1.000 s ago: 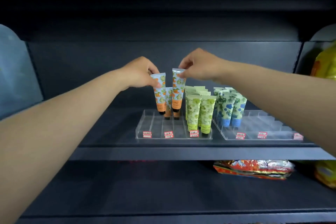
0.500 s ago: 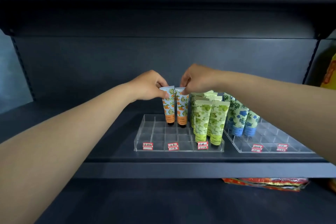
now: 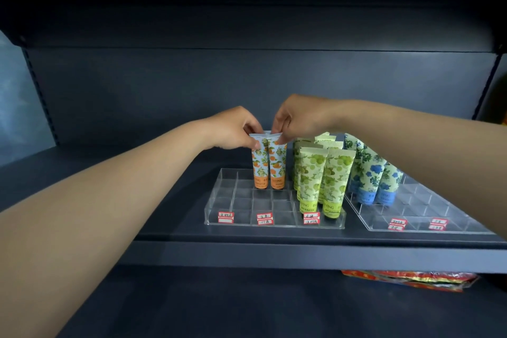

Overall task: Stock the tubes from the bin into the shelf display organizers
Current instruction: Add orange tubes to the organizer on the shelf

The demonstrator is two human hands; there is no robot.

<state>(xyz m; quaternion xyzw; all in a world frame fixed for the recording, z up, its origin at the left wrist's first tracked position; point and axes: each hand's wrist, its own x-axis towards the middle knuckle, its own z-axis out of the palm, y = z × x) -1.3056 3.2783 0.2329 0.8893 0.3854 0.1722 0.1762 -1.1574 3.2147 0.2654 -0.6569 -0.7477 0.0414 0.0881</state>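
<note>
The left hand [image 3: 233, 129] and right hand [image 3: 299, 118] each pinch an orange tube [image 3: 260, 164] by its crimp, behind the clear organizer's [image 3: 219, 200] price labels; both tubes should drop straight into their cells.

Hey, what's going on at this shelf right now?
A person is stocking hand-cream tubes into a clear acrylic organizer on a dark shelf. The left hand pinches the top of one orange-print tube, and the right hand pinches the one beside it; both tubes stand upright in back compartments. Green-print tubes fill the organizer's right side, and blue-print tubes lean in a second organizer. Most front compartments show no tubes.
</note>
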